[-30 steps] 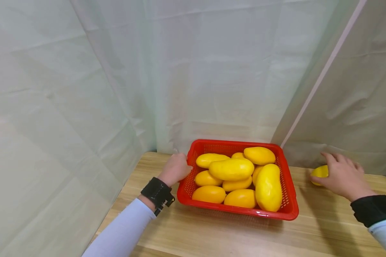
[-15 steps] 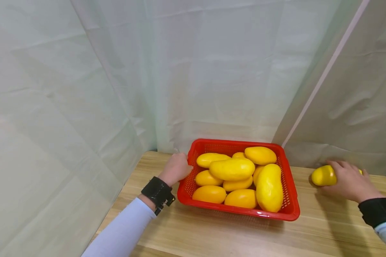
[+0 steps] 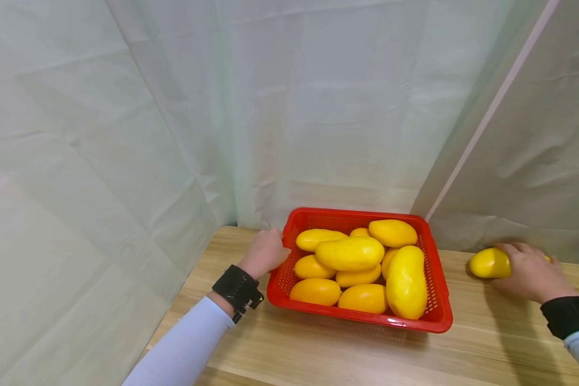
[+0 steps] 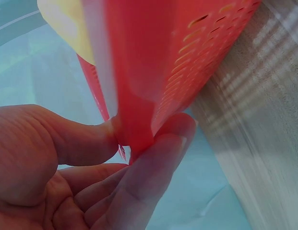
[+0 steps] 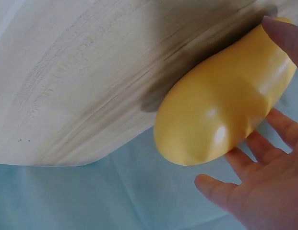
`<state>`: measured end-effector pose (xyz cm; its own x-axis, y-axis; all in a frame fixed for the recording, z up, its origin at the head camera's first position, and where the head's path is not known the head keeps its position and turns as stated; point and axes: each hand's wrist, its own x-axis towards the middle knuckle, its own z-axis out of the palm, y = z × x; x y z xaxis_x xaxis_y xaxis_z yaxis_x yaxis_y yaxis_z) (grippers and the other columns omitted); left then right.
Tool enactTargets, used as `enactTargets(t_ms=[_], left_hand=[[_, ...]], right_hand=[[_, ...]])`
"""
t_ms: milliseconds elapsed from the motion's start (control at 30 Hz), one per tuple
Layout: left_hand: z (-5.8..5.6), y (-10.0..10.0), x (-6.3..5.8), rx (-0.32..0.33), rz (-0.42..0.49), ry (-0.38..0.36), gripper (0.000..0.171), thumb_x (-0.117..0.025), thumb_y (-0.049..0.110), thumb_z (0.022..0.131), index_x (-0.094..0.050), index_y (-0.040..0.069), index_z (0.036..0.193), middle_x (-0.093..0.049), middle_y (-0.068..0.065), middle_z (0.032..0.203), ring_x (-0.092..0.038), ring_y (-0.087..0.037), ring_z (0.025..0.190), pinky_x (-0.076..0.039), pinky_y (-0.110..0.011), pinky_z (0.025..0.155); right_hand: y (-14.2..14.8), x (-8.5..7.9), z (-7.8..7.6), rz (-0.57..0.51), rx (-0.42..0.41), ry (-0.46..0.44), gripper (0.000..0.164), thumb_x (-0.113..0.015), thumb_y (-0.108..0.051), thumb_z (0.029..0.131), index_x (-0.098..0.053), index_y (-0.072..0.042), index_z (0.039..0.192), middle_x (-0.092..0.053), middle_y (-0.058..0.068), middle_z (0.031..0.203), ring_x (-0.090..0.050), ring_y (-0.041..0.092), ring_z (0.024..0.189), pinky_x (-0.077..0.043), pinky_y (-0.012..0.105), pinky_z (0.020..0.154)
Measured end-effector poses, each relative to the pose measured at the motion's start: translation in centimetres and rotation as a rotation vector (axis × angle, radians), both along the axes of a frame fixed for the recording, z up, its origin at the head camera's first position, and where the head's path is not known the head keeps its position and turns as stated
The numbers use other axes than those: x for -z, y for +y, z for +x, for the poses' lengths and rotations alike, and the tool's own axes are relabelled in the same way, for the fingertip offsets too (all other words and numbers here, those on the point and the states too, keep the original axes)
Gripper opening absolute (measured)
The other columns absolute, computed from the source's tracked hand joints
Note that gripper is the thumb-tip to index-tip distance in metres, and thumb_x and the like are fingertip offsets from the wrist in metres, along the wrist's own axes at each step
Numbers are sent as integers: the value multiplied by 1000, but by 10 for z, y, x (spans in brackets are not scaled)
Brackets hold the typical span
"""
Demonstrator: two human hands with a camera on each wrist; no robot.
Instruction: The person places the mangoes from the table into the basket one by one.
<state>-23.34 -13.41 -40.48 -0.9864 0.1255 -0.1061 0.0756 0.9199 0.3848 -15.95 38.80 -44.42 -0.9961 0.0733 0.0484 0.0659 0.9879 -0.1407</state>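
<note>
My left hand (image 3: 265, 252) pinches the left rim of a red plastic basket (image 3: 439, 279). In the left wrist view the thumb (image 4: 86, 143) lies on the inner side of the basket wall, with fingers on the outer side. Several yellow mangoes fill the basket, a large one (image 3: 349, 254) on top. Right of the basket, my right hand (image 3: 531, 272) holds a single mango (image 3: 489, 262) lying on the table. Seen from the right wrist, the thumb is against one side of that mango (image 5: 216, 100) and the fingers reach along the other. Its far end is partly covered by the hand.
Everything stands on a light wooden table (image 3: 313, 354). Pale fabric sheets (image 3: 328, 107) hang close behind the table's back edge and along the left side. A small gap of table separates the basket from the loose mango.
My right hand has shifted right and down, from over the mango's left end to around its middle, so more of the mango shows. My left hand keeps its hold on the rim.
</note>
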Motion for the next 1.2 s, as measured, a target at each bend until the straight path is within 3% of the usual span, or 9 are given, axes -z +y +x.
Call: enactTargets(t_ms=[367,633,900,1200], left_hand=[[2,1,0,3,4,0,22,-69,22,82,-61,3,92,-57,-8,67,-55,-18,52,-44,-24,44],[3,0,-2,-3,20,-6,23,-69,21,82,-61,2,93,-57,-9,68,-55,-19,53,-44,-23,44],[4,1,-2,6,4,7,23,-69,21,82,-62,2,93,-57,-9,67,-55,-18,53,-44,-24,44],[3,0,-2,4,9,2,21,-68,20,82,-62,2,91,-57,-9,66,-55,-19,52,-44,-24,43]], right_hand=[[16,7,7,8,54,-20,88,-81,-31,62,-34,7,126,-36,37,117,-37,53,100,-31,73,82],[19,13,9,-17,76,-33,89,-79,-31,63,-31,12,125,-36,42,109,-40,55,93,-32,70,85],[10,14,11,-27,42,-29,89,-79,-34,63,-34,17,121,-41,43,100,-45,52,81,-38,67,76],[-26,-3,5,-73,-55,32,91,-79,-36,67,-34,12,129,-43,39,109,-44,48,86,-38,65,76]])
